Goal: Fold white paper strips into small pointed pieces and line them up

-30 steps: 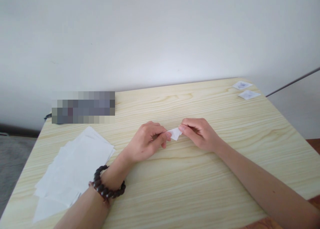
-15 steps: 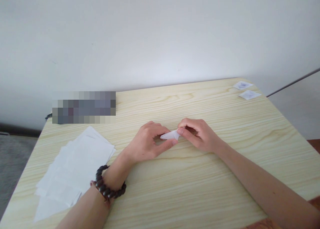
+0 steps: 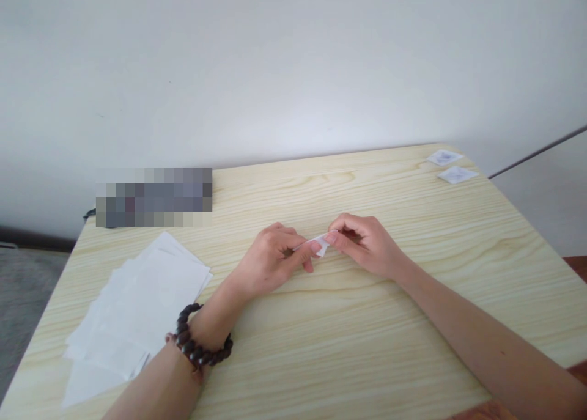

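Note:
A small piece of folded white paper [image 3: 323,247] is held between my two hands, just above the middle of the table. My left hand [image 3: 275,258], with a dark beaded bracelet [image 3: 202,340] on its wrist, pinches the paper's left part; its thumb lies over the near face. At the other end, my right hand [image 3: 367,244] grips the upper right corner between thumb and index finger. Fingers cover much of the paper, so its full folded shape is hidden.
Overlapping white paper sheets [image 3: 151,298] lie on the table [image 3: 367,346] at left. Behind them sits a pixelated dark object [image 3: 156,197]. Two folded paper diamonds, one farther back [image 3: 444,157] and one nearer [image 3: 457,175], lie at the far right corner. A wall [image 3: 293,71] borders the back edge.
My left thumb has moved up over the paper, and a fingertip now shows beneath it. The paper has tilted, showing less of its face. My right hand has barely shifted.

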A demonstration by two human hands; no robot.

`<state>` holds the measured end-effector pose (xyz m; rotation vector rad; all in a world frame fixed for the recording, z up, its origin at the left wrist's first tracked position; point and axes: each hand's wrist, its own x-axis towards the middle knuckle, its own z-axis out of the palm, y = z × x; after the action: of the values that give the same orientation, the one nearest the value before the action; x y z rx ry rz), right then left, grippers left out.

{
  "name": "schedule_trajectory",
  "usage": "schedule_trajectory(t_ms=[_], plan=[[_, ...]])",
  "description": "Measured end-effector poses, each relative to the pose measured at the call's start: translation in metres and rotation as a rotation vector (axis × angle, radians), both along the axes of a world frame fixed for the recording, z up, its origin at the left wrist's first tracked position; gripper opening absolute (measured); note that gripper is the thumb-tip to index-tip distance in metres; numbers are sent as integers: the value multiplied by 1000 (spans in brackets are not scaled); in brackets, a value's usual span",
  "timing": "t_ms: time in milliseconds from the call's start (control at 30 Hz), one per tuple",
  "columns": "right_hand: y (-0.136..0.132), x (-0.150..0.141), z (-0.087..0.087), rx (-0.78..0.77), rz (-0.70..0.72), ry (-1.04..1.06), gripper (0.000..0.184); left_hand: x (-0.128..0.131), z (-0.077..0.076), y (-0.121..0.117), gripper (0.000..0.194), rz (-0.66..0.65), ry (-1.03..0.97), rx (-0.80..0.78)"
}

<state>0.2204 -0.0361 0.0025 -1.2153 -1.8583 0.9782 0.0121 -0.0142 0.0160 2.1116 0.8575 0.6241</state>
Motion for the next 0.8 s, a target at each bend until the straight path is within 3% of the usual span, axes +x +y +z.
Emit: schedule_trajectory(t_ms=[300,533,800], plan=[[2,4,-2,-46,-17,223,14,-3,7,1,49,-2,12,-89],[2,7,-3,-68,65,309,10,-1,6,2,34,-59,25,-58],[0,4,3,-47,62,214,13,0,-1,1,18,9,13,9]])
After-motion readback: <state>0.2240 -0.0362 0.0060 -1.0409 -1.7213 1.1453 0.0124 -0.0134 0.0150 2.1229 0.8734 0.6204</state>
